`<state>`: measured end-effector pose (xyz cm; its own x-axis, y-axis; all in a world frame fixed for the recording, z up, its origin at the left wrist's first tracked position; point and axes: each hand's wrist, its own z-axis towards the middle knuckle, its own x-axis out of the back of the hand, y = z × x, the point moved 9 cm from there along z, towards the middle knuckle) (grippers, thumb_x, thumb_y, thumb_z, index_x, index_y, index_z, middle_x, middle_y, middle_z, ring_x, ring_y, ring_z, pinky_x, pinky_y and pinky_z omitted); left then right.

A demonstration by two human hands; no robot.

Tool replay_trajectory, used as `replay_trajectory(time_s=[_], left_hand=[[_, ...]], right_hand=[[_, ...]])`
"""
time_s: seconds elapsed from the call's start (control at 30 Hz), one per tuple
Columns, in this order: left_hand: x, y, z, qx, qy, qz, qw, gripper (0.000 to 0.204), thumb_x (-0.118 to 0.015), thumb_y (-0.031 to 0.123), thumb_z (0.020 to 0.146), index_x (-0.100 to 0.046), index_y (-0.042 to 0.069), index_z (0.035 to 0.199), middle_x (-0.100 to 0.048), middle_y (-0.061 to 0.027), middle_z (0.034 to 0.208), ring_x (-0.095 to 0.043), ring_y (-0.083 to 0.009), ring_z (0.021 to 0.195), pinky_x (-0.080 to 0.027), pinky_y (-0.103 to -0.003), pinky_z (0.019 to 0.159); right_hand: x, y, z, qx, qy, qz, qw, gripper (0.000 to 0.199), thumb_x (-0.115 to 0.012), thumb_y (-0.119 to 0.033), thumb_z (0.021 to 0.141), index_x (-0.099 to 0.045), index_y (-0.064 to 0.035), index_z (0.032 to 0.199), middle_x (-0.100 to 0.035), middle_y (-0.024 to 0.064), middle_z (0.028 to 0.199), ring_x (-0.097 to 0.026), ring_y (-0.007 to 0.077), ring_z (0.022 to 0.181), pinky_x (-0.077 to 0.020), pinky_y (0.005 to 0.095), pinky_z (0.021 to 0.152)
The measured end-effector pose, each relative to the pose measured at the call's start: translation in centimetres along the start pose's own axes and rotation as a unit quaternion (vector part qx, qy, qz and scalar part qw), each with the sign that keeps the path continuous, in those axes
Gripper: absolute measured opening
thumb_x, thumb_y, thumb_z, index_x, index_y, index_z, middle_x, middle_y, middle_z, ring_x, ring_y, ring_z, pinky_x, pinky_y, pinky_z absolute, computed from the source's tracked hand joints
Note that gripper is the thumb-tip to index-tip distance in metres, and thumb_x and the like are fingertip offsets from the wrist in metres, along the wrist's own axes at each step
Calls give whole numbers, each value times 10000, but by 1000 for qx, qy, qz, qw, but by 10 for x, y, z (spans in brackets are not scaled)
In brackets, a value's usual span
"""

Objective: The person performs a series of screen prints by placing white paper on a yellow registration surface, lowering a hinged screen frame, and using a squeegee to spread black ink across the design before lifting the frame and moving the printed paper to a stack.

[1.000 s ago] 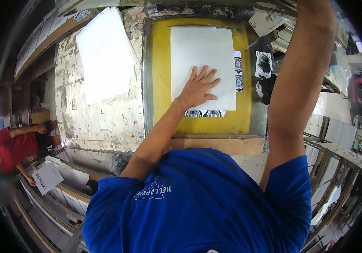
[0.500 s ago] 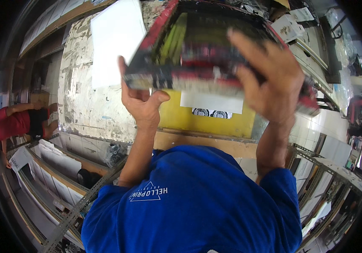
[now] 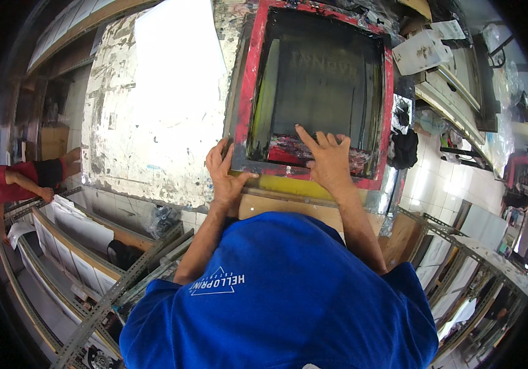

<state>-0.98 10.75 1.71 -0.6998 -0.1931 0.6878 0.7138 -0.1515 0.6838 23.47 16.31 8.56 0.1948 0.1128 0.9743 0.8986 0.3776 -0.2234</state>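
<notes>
A red-edged screen printing frame [image 3: 256, 80] lies flat over a yellow board [image 3: 288, 186], its dark mesh [image 3: 319, 80] smeared with black ink. My left hand [image 3: 224, 172] cups the frame's near left corner, with the fingers along its side and the thumb at the front edge. Across the near end of the mesh is a red, black-streaked strip [image 3: 285, 149], possibly a squeegee; my right hand covers part of it. That right hand [image 3: 330, 163] rests there with fingers spread, the index finger stretched out over the mesh. What lies under the frame is hidden.
White paper [image 3: 175, 67] lies left of the frame on a paint-stained table [image 3: 110, 135]. A white container [image 3: 421, 52] and a black cloth [image 3: 404, 149] are at the right. Metal racks [image 3: 92, 258] flank me. Another person in red [image 3: 5, 182] is at the far left.
The raised, tilted frame has come down flat, covering the white sheet with black prints on the yellow board. My right hand has lowered and moved left, onto the near end of the mesh.
</notes>
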Motion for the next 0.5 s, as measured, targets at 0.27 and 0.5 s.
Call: replay_trajectory(time_s=[0.27,0.5], left_hand=[[1,-3,-3,22,-8,34,999,922,-939,285,520,-639,16,1349,-432,-217,1543,-371,-429,1378,-288,-533,1148],[1,-5,-6,20,-11,17,1000,985,-943,368,534,-605,68,1409,-414,-243,1548,-367,-440,1389,-292,-549,1140]], right_hand=[[-11,50,64,-39,84,64,994,829,-746,-66,615,-600,-247,1411,-565,87,1069,-533,273,1089,-336,494,969],[3,114,168,-4,177,8,984,833,-714,-125,607,-596,-274,1418,-583,88,1083,-553,285,1096,-342,512,973]])
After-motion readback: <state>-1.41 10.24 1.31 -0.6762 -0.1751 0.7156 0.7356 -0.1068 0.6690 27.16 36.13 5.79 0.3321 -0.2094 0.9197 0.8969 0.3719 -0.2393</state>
